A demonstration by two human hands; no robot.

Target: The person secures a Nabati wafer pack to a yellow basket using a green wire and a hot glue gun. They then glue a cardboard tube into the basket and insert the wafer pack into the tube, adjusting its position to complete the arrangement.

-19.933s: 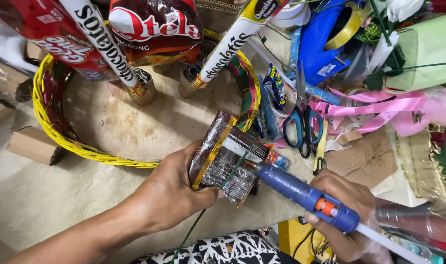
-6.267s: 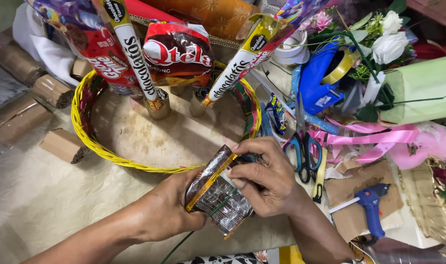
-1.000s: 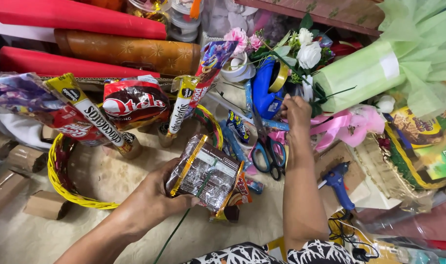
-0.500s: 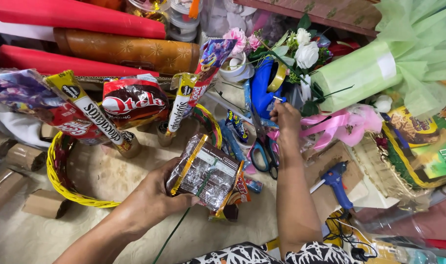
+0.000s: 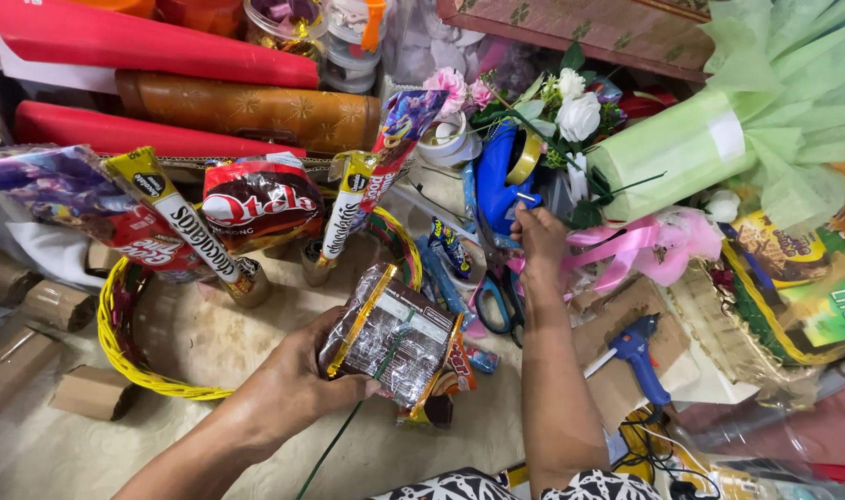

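Note:
My left hand [image 5: 297, 384] holds a shiny brown and clear snack packet [image 5: 393, 341] with a gold edge, tilted above the floor mat. An orange wrapper [image 5: 450, 366] sticks to its lower right side. My right hand [image 5: 538, 236] reaches forward and touches the blue tape dispenser [image 5: 496, 181], fingers pinched at its front edge near the yellowish tape roll [image 5: 524, 159]. Whether it grips anything I cannot tell. Blue-handled scissors [image 5: 498, 301] lie just left of my right forearm.
A yellow-rimmed basket [image 5: 117, 347] at left holds upright snack packets [image 5: 260, 204] on cardboard tubes. A blue glue gun [image 5: 637, 352] lies on cardboard at right. Pink ribbon [image 5: 658, 250], a green-wrapped bouquet [image 5: 682, 153], red paper rolls [image 5: 144, 46] and cardboard tubes [image 5: 56, 306] crowd the edges.
My right hand has let go of the packet and reached forward to the blue tape dispenser, pulling back slightly in the last second. The glue gun now lies on the cardboard.

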